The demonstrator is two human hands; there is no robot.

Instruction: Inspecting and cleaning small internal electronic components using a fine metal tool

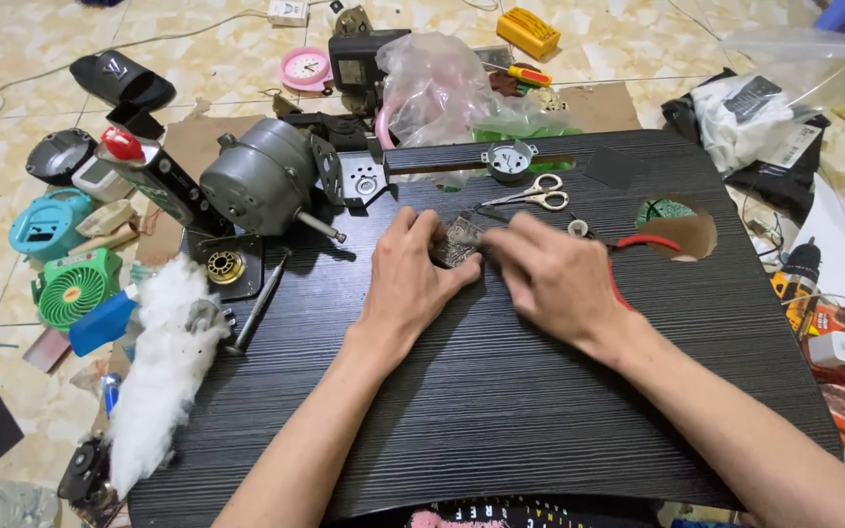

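Both hands meet over a small grey metal part (460, 241) on the black wood-grain table (501, 391). My left hand (411, 274) cups the part from the left with fingers curled on it. My right hand (550, 279) pinches its right edge with thumb and forefinger. Most of the part is hidden under the fingers. Small scissors (537, 195) lie just beyond the hands. A red-handled tool (638, 246) lies under my right hand, close to a round hole (682, 230) in the table.
A grey electric motor (264, 184) with its shaft sits at the table's back left, with a screwdriver (258, 311) and white stuffing (163, 362) near the left edge. A small round grey housing (509, 161) rests at the back. Tools, a green fan (75, 288) and bags litter the tiled floor.
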